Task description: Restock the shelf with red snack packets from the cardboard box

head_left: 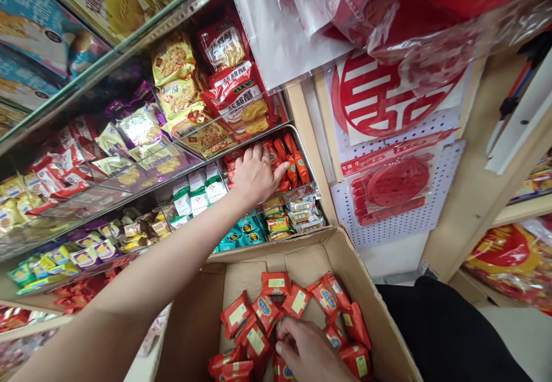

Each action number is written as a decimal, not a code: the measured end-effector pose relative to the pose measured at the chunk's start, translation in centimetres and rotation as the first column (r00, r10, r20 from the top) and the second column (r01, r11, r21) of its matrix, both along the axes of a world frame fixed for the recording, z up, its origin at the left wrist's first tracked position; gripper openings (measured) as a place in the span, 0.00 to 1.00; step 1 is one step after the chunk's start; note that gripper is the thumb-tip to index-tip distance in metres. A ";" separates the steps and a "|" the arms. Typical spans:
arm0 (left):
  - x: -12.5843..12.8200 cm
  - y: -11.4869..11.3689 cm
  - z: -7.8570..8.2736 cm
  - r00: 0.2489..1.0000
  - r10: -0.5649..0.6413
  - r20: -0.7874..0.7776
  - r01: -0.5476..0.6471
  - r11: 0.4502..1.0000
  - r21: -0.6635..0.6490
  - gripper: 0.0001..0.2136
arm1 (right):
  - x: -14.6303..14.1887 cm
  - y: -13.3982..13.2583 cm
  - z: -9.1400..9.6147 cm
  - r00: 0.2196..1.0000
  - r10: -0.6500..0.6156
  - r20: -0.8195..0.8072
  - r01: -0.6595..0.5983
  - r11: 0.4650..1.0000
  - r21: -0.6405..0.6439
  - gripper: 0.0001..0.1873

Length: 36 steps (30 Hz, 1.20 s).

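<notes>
Far left, I see tiered glass shelves (142,31) stocked with mixed snack packets in yellow, purple and green wrappers (86,252). From the lower left, my left hand (256,176) reaches to the shelf's right-hand compartment and lies palm down on the red-and-orange wrapped packets (298,166) stacked there. Its fingers (259,153) are pressed together and the thumb is set out to the right; I cannot tell whether they grip a packet. Below stands an open brown cardboard box (345,258), touching the shelf front. Loose red foil packets with pale labels (297,301) lie on its floor. My right hand (308,350) rests on this heap, fingers bent downward with the tips touching a packet; a closed grasp I cannot confirm. Right: a red paper emblem (375,97) hangs on a white pegboard (431,209).
</notes>
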<state>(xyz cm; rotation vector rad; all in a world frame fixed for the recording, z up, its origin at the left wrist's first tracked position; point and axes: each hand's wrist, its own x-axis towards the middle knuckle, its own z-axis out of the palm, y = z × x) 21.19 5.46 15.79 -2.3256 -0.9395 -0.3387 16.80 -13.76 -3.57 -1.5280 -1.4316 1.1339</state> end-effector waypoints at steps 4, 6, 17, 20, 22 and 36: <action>1.1 1.2 0.1 0.996 0.069 0.059 -0.065 0.996 -0.056 0.36 | 0.0 -0.1 -0.3 0.999 0.023 0.030 -0.023 1.000 -0.005 0.10; 1.8 1.9 0.2 0.992 0.103 0.075 -0.097 0.992 -0.082 0.36 | 0.0 -0.1 -0.3 0.999 0.029 0.038 -0.029 0.999 -0.015 0.11; 4.5 2.7 1.5 0.972 0.218 0.082 -0.192 0.950 -0.248 0.38 | 0.1 0.1 -0.2 0.988 0.119 0.102 -0.112 0.991 -0.068 0.11; 4.6 2.8 1.4 0.967 0.236 0.096 -0.213 0.955 -0.207 0.37 | 0.2 0.0 -0.3 0.984 0.140 0.106 -0.131 0.988 -0.084 0.13; 4.6 3.1 1.4 0.959 0.267 0.093 -0.242 0.946 -0.215 0.37 | 0.3 -0.1 -0.1 0.983 0.151 0.109 -0.140 0.985 -0.098 0.14; 4.0 4.6 1.3 0.969 0.230 0.090 -0.206 0.955 -0.215 0.39 | 0.0 -0.1 -0.7 0.973 0.188 0.133 -0.175 0.979 -0.105 0.13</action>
